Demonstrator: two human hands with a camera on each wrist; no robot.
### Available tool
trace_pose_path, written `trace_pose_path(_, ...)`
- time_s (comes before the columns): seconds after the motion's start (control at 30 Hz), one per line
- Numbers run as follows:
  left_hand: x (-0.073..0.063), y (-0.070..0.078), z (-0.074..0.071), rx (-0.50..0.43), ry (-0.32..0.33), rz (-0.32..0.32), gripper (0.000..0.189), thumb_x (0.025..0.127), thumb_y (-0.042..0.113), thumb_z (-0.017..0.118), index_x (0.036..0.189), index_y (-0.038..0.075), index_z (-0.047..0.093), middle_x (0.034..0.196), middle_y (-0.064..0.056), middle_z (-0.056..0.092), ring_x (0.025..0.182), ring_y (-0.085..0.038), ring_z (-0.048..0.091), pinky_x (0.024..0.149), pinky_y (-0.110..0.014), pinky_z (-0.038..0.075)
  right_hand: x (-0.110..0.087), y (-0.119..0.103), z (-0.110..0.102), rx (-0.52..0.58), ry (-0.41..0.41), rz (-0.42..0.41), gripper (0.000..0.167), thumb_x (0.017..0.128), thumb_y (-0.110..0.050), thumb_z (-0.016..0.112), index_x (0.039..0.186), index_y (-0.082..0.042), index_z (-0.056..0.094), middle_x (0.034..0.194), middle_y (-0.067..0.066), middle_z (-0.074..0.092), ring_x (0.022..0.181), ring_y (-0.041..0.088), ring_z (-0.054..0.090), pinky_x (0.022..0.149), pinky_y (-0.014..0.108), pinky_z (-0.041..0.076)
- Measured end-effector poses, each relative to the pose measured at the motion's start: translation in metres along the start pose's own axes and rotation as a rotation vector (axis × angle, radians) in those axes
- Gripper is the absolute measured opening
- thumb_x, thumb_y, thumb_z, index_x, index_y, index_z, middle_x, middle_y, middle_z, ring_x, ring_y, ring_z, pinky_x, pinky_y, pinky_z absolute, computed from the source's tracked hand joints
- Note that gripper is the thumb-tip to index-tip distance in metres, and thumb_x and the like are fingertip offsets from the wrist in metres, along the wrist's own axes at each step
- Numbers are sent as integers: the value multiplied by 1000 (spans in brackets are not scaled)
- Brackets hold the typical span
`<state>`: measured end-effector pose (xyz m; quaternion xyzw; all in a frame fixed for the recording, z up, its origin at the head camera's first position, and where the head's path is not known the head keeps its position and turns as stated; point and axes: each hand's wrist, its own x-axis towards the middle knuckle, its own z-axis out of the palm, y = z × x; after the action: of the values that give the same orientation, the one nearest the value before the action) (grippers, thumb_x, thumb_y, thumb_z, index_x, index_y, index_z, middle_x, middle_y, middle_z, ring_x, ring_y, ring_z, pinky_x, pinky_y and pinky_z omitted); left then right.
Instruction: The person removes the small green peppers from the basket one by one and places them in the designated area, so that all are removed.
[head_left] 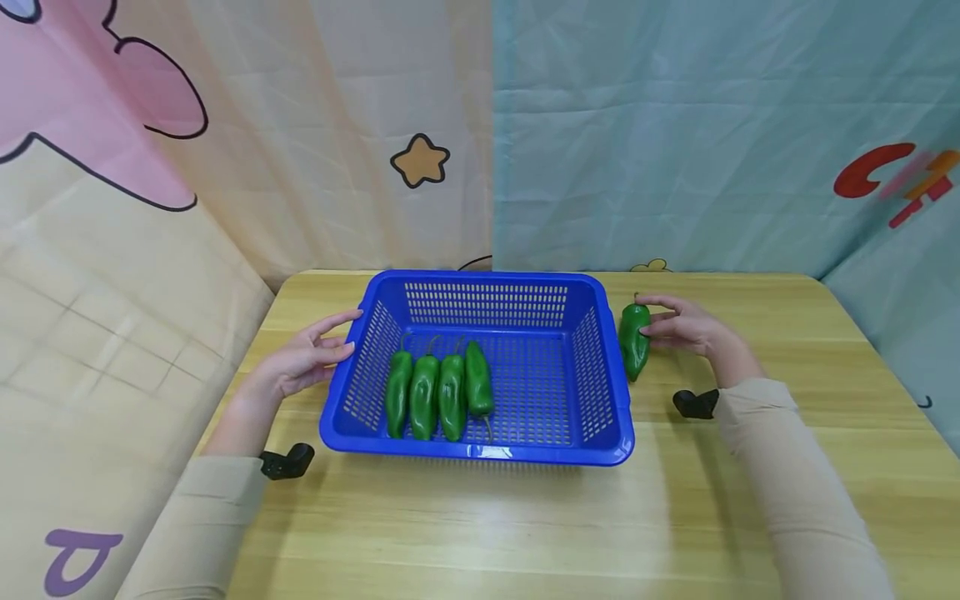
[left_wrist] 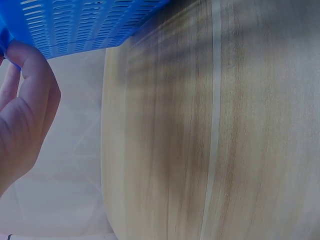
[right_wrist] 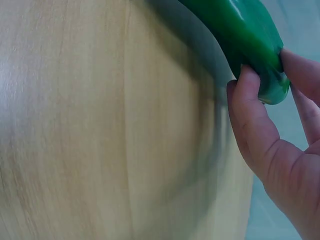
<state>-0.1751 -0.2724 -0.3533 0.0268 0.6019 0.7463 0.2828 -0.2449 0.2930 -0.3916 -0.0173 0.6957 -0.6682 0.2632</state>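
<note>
A blue plastic basket (head_left: 480,451) with slotted sides stands on the wooden table. Several long green peppers (head_left: 424,396) lie side by side in its left half; the rightmost has its stem toward the front. My left hand (head_left: 309,357) holds the basket's left rim, thumb and fingertips on the edge, as the left wrist view also shows at its upper left corner. Just outside the right wall, my right hand (head_left: 686,327) pinches another green pepper (head_left: 634,342) near its stem end, tip pointing down. In the right wrist view, thumb and fingers grip that pepper (right_wrist: 245,35) from both sides.
The light wooden table (head_left: 480,533) extends in front of the basket and to both sides. Behind it hangs a printed curtain (head_left: 675,150), and another cloth (head_left: 97,333) borders the left side. Black wrist mounts (head_left: 287,461) stick out beside both sleeves.
</note>
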Motion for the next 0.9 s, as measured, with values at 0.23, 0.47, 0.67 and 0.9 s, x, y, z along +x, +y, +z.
trace_pose_path(0.23,0,1,1,-15,-1,-2,49,95,0,48,137,20,32,99,-8,64,85,-19,66,75,-30,56,2,2,3,40,7,30,52,85,12,57,127,-18,48,106,6,57,89,17,64,83,36,53)
trace_pose_path(0.47,-1,0,0,-14,18,-13,50,96,-1,46,138,20,31,98,-7,64,85,-19,66,74,-30,56,4,2,6,-15,23,46,57,86,8,59,136,-12,38,112,10,52,88,15,64,83,35,53)
trace_pose_path(0.67,-1,0,0,-8,6,-7,50,96,0,47,139,20,30,100,-7,64,86,-19,65,75,-30,56,5,2,8,-58,37,51,65,87,7,58,143,-8,29,132,27,36,87,13,64,83,34,53)
trace_pose_path(0.9,-2,1,1,-8,4,-10,51,95,1,48,139,18,29,101,-8,63,87,-20,65,75,-31,56,6,1,10,-77,34,48,67,88,6,58,145,-5,24,137,31,28,87,13,63,84,34,53)
